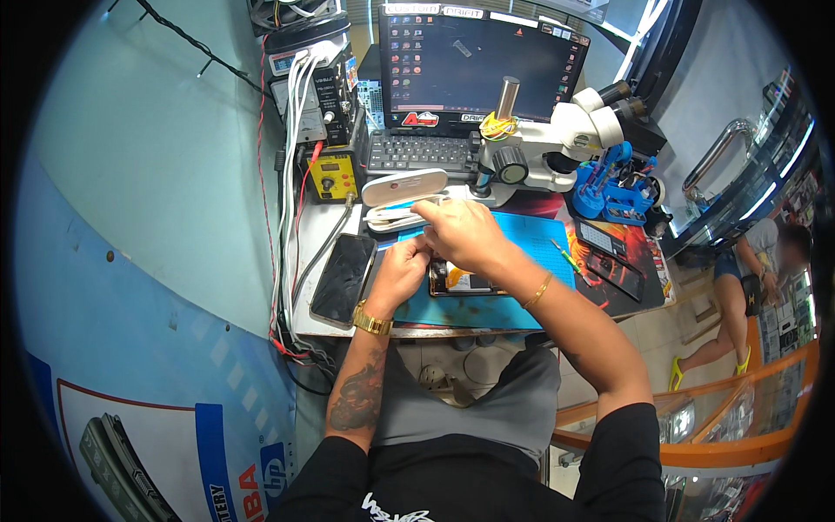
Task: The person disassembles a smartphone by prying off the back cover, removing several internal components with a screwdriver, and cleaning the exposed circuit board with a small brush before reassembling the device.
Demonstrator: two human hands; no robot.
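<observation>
An opened phone (459,280), its inner parts showing, lies on a blue work mat (531,300). My left hand (402,268) is closed, its fingers drawn together at the phone's upper left edge. Just above and to the right, my right hand (461,233) is bent over with curled fingers, close to the left fingertips. What either hand holds, if anything, is hidden. Directly behind the hands stands an open white case (405,186) with slim tools inside. My right arm covers part of the phone.
A dark phone (344,277) lies left of the mat. A microscope (544,148), keyboard (422,154) and monitor (483,65) stand behind. At right are a screwdriver (571,263), phone parts (613,261) and a blue tool holder (609,191). Cables (287,217) hang left; a person (739,287) is far right.
</observation>
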